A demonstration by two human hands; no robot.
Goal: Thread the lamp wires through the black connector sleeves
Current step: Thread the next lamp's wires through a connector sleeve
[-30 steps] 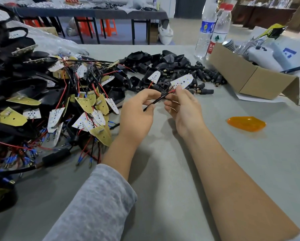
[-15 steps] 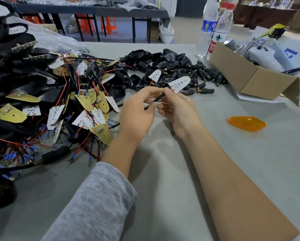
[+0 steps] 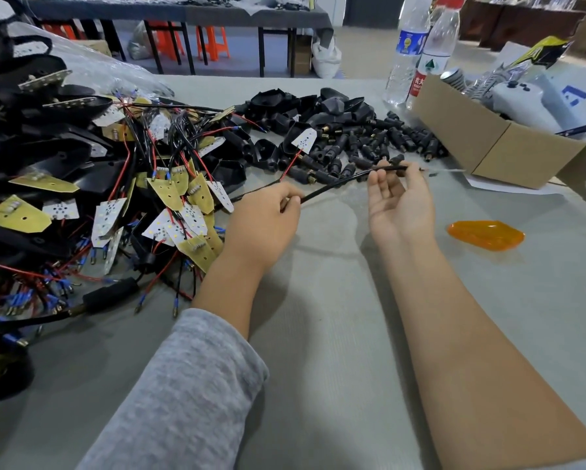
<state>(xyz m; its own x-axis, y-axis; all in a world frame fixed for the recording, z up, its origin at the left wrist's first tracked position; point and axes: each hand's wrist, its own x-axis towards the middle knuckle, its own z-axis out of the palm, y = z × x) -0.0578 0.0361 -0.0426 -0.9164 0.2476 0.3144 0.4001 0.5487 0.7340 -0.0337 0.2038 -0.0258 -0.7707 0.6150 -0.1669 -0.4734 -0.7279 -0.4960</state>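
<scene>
A thin black sleeved wire (image 3: 339, 183) stretches between my two hands above the grey table (image 3: 335, 334). My left hand (image 3: 261, 220) grips its near end, fingers curled round it. My right hand (image 3: 398, 201), palm up, pinches the far end at the fingertips; thin bare leads stick out past them to the right. A red wire runs from the left end up to a white LED lamp board (image 3: 304, 140). Behind the hands lies a heap of black connector sleeves (image 3: 379, 140) with brass tips.
A tangle of LED boards, red and black wires and black housings (image 3: 115, 184) fills the left. A cardboard box (image 3: 501, 144) stands at the right, two water bottles (image 3: 420, 52) behind it. An orange lens (image 3: 486, 234) lies right of my right hand.
My hands were close together on the wire; they have moved apart, the right one drawing to the right, and the black sleeved wire is now pulled out long between them.
</scene>
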